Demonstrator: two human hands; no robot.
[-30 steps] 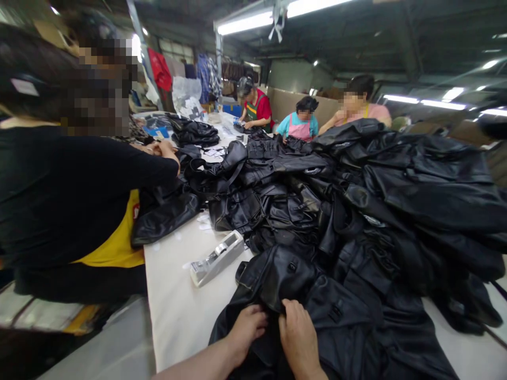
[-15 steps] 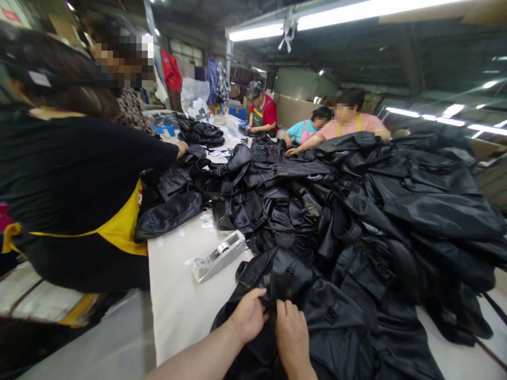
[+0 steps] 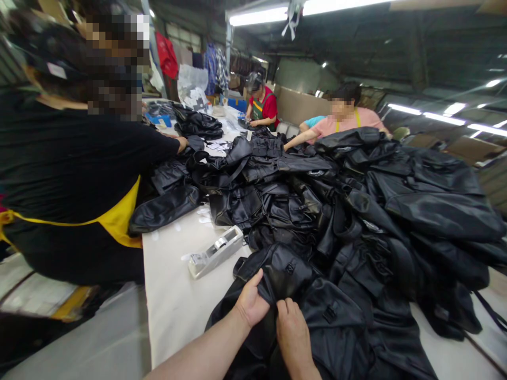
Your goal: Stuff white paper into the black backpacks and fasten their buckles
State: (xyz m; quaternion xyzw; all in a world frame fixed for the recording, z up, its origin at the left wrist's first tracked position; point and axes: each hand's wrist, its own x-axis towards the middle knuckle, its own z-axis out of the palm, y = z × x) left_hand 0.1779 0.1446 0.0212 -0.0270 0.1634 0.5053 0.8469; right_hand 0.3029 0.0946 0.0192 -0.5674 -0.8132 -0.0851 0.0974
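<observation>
A black leather-look bag [image 3: 340, 323] with small dark fittings on its front lies in front of me at the near side of the table. My left hand [image 3: 252, 305] grips its edge, thumb raised on top and fingers tucked beneath the black material. Close beside it, my right hand [image 3: 293, 330] has its fingers curled and pinched on the same bag. The fingertips of both hands are partly hidden in the folds. A grey tape dispenser [image 3: 217, 252] stands on the table, left of the bag.
More black bags [image 3: 293, 203] are heaped across the pale table [image 3: 174, 295], piled highest at the right [image 3: 431, 190]. A co-worker in black with a yellow apron [image 3: 119, 221] stands close on the left. Other people work along the far side. White paper pieces [image 3: 217, 146] lie farther back.
My left thumb has lifted and the hand has opened a little, while my right hand stays nearly in place. The view has shifted slightly. The far worker in blue is now mostly hidden.
</observation>
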